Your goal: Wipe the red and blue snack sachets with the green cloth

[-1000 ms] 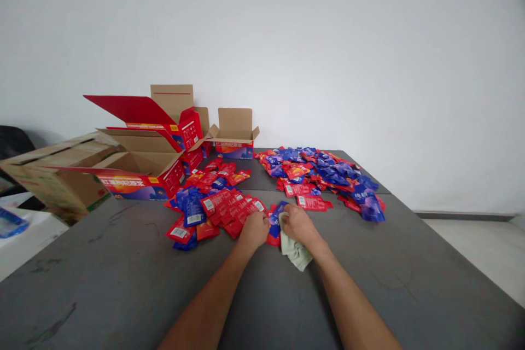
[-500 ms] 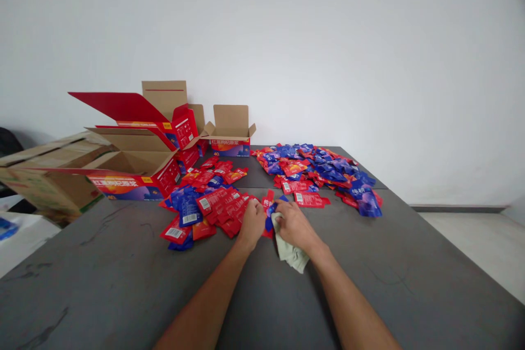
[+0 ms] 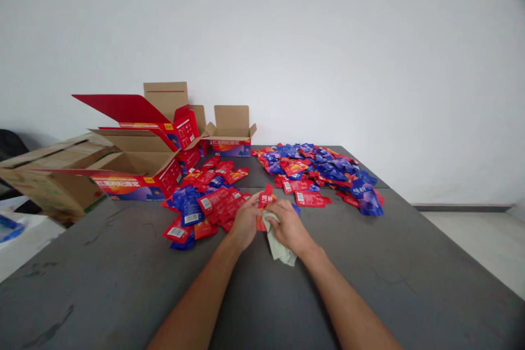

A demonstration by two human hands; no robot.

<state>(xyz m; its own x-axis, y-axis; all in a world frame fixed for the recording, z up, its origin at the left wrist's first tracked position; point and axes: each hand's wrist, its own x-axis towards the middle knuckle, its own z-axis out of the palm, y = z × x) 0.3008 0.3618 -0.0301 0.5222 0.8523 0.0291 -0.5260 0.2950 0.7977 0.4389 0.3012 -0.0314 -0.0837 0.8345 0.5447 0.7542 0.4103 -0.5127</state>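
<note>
A red pouch with an orange lower part (image 3: pixel 266 197) is held by its left edge in my left hand (image 3: pixel 245 222), raised slightly off the table. My right hand (image 3: pixel 289 225) is closed on a pale green cloth (image 3: pixel 280 249), which presses against the pouch's front and hangs below the fingers. Part of a blue pouch (image 3: pixel 296 209) shows behind my right hand. Just left of my left hand lies a heap of red and blue pouches (image 3: pixel 217 205), several with barcodes facing up.
A larger heap of red and blue pouches (image 3: pixel 315 167) spreads over the back right of the grey table (image 3: pixel 369 273). Open printed cartons stand at the back left, a near one (image 3: pixel 131 187) and a small far one (image 3: pixel 232 146). A brown carton (image 3: pixel 61 186) stands beyond the left edge.
My left hand has taken hold of the red pouch and lifted it. My right hand has moved slightly left, bringing the cloth against the pouch.
</note>
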